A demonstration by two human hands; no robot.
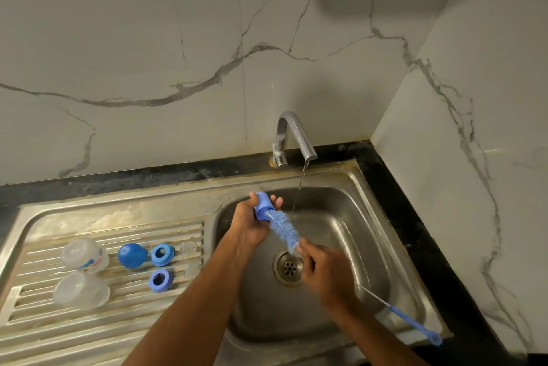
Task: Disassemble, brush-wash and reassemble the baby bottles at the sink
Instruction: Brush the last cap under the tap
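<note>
Head view looked down on a steel sink [370, 217] at the centre and lower right of the frame. Above the basin, just left of centre, the left hand [252, 223] was curled round a blue cap [263, 206], its open end facing lower right. The bristle end of a blue bottle brush [283, 227] sat in that opening. The brush's long axis ran diagonally from the cap down to the lower right, its wire stem passing through the right hand [326, 270] and its blue handle [415, 325] ending over the sink's lower right rim. The right hand's fingers were closed round the stem just below the bristles; motion blur hid the exact grip.

A thin stream of water [299, 187] fell from the bent chrome tap [292, 136] into the basin, just to the right of the cap and not touching it. The drain [289, 268] lay below the brush.

On the ribbed draining board [103, 324] at the lower left lay two clear bottles [84, 254] on their sides, one above the other, a blue domed cap [132, 254], two blue screw rings [162, 254], and two clear teats [188, 248] at the right of the row.

A black counter edge [118, 180] bordered the sink, and white marble-veined wall [148, 39] met in a corner at the upper right.
</note>
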